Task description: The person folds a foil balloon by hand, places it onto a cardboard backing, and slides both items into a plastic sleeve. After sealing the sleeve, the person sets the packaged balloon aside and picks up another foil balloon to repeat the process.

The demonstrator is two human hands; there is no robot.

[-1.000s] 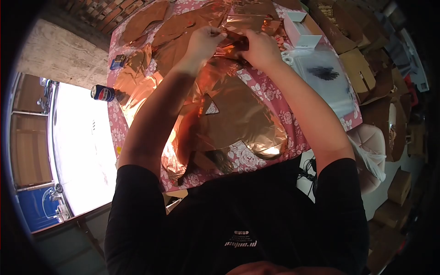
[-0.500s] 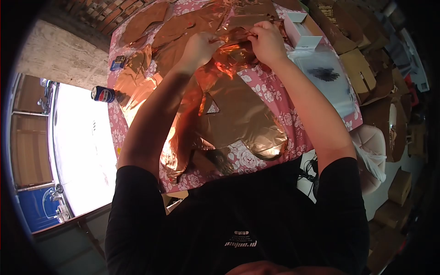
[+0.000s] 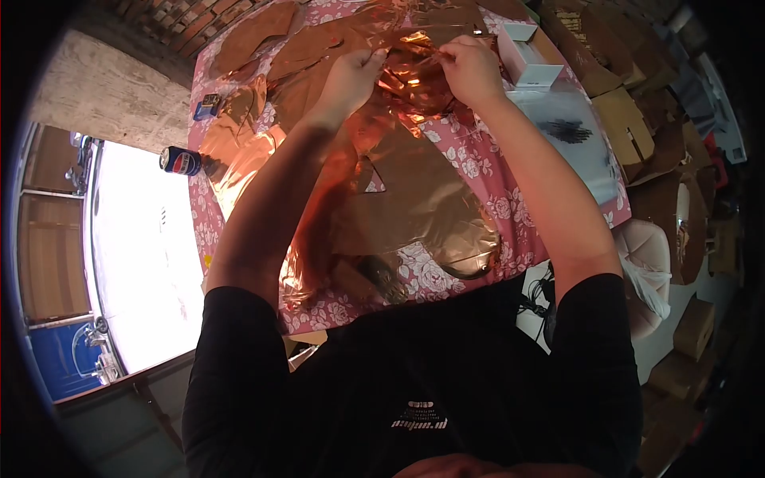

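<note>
My left hand [image 3: 351,77] and my right hand [image 3: 470,70] both pinch a crinkled sheet of shiny copper foil [image 3: 408,76] at the far side of the table, holding it stretched between them. A large copper foil sheet [image 3: 422,207] with a small triangular cut-out lies flat beneath my forearms on the pink floral tablecloth [image 3: 478,163]. More foil pieces [image 3: 263,32] are spread across the far left of the table.
A blue drink can [image 3: 179,161] stands at the table's left edge. A white box [image 3: 526,60] and a clear plastic sheet [image 3: 570,131] lie at the right. Cardboard boxes [image 3: 629,119] pile up on the right. A pale stool [image 3: 645,247] stands near.
Both hands moved slightly farther away and apart, opening the folded foil piece out into a wider sheet between them.
</note>
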